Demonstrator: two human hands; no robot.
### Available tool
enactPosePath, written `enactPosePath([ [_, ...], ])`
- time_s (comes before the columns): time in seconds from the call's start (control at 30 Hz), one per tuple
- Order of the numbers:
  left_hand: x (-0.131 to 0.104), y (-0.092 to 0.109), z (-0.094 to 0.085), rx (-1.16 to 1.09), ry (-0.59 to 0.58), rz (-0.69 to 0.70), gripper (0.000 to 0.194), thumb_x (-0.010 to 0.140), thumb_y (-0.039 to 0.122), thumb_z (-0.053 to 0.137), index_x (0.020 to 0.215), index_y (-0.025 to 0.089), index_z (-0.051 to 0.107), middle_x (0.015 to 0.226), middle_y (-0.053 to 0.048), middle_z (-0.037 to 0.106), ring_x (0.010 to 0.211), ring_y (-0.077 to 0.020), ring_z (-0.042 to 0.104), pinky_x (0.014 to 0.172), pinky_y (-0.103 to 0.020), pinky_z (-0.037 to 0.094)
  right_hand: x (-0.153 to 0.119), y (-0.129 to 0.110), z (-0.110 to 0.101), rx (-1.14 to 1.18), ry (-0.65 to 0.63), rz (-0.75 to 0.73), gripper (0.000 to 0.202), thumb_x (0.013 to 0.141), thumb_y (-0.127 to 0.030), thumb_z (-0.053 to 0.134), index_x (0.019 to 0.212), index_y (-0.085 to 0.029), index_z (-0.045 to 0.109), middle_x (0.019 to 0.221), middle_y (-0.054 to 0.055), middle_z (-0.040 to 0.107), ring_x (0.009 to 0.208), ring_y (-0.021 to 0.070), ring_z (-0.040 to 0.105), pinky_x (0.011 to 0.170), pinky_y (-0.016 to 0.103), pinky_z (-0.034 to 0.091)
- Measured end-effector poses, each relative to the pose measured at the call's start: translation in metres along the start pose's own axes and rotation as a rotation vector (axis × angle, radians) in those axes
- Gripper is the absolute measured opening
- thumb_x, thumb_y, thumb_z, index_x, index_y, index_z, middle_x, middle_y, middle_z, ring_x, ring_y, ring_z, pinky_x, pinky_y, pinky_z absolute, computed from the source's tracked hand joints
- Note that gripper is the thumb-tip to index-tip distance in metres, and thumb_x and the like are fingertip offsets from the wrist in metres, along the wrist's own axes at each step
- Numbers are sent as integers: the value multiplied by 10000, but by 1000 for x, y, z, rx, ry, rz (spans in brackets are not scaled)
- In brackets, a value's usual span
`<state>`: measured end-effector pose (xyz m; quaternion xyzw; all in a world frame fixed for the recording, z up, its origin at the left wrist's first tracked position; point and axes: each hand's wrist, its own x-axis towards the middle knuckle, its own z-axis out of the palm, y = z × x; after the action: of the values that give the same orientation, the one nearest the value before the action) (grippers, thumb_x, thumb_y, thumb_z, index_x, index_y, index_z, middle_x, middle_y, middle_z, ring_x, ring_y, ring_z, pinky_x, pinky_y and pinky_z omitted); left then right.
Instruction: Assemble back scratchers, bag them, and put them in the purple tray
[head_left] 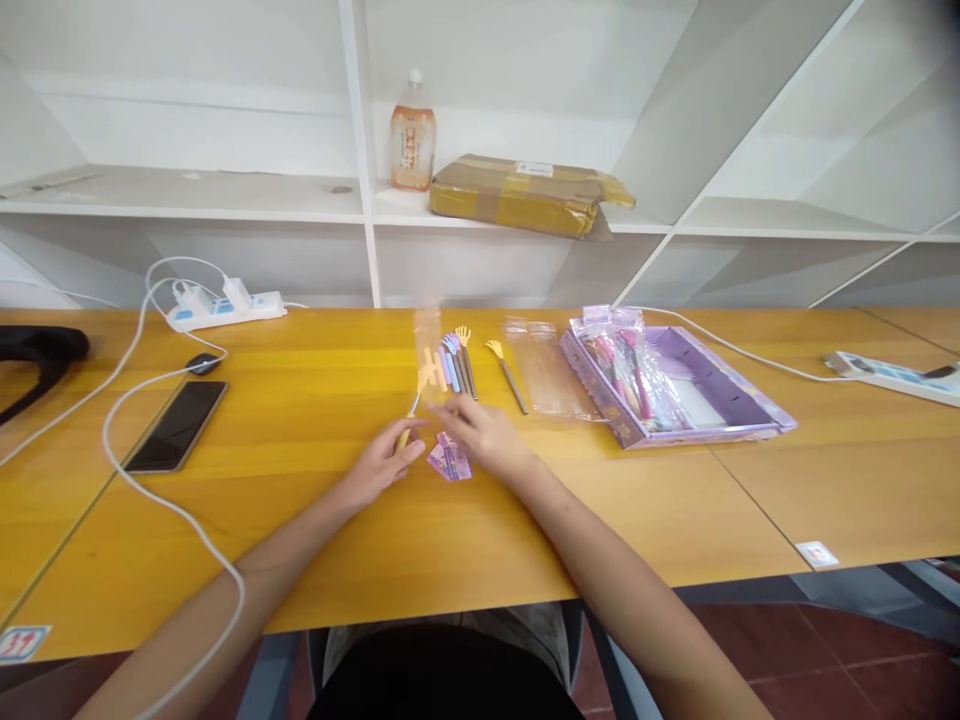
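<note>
My left hand (384, 465) is closed around the yellow handle of a small back scratcher (412, 408), whose thin metal rod and pale orange head point away from me. Beside it, my right hand (480, 432) has its fingers bent together near the rod; what they pinch, if anything, is hidden. Just beyond lies a clear plastic sleeve (427, 328). Several back scratchers (459, 370) with hand-shaped heads in purple, blue and yellow lie side by side. One yellow-headed back scratcher (508, 378) lies apart to their right. Purple printed cards (451, 460) lie between my hands.
Clear bags (559, 372) lie right of the scratchers, next to a purple tray (720, 428) with bagged pink items (637, 375). At left are a phone (178, 427), a white cable (176, 508) crossing my forearm and a power strip (229, 310). A bottle (413, 140) and taped carton (517, 195) occupy the shelf.
</note>
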<state>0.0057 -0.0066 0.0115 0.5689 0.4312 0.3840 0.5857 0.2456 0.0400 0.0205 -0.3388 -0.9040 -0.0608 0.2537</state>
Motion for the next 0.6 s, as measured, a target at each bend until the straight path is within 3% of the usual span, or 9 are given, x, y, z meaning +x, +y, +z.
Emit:
enactPosePath([
  [0.1, 2, -3, 1, -159, -46, -50, 598, 900, 639, 728, 1293, 203, 617, 724, 85, 360, 537, -61, 290, 502, -211, 281, 3, -19, 0, 96, -77, -160, 360, 1118, -242, 467, 1432, -216, 642, 1193, 99, 709, 935, 161, 688, 774, 260, 552],
  [0.2, 3, -2, 2, -219, 25, -73, 554, 871, 633, 769, 1173, 193, 620, 698, 97, 343, 511, -47, 255, 481, -202, 225, 4, -18, -4, 326, 5, -170, 277, 1097, -321, 523, 1274, -214, 707, 1239, 116, 721, 1082, 196, 700, 907, 334, 580],
  [0.3, 2, 0, 1, -215, 59, -55, 517, 854, 628, 791, 1066, 192, 612, 673, 109, 336, 478, -35, 231, 465, -205, 196, 4, -10, -3, 560, 193, 41, 284, 1099, -323, 484, 1071, -203, 740, 1109, 111, 724, 1049, 205, 693, 932, 374, 572],
  [0.37, 0, 0, 1, -178, 16, -46, 490, 869, 626, 778, 1018, 191, 610, 640, 112, 334, 465, -39, 247, 464, -212, 201, 5, -9, 2, 662, 238, 220, 281, 1092, -344, 506, 1034, -193, 736, 1042, 96, 700, 956, 197, 675, 867, 358, 564],
  [0.5, -7, -1, 5, -76, -120, -57, 448, 921, 620, 723, 982, 190, 612, 584, 106, 360, 463, -62, 317, 476, -223, 241, 9, -18, 14, 954, 58, 412, 308, 1007, -466, 666, 1115, -182, 717, 978, 40, 690, 770, 151, 612, 735, 292, 520],
  [0.6, -10, 2, 8, 7, -141, -30, 444, 919, 615, 723, 960, 179, 652, 603, 70, 472, 503, -89, 427, 508, -237, 342, 11, -25, 19, 1197, -34, 509, 369, 964, -541, 695, 999, -174, 710, 846, 4, 664, 723, 146, 598, 708, 278, 514],
])
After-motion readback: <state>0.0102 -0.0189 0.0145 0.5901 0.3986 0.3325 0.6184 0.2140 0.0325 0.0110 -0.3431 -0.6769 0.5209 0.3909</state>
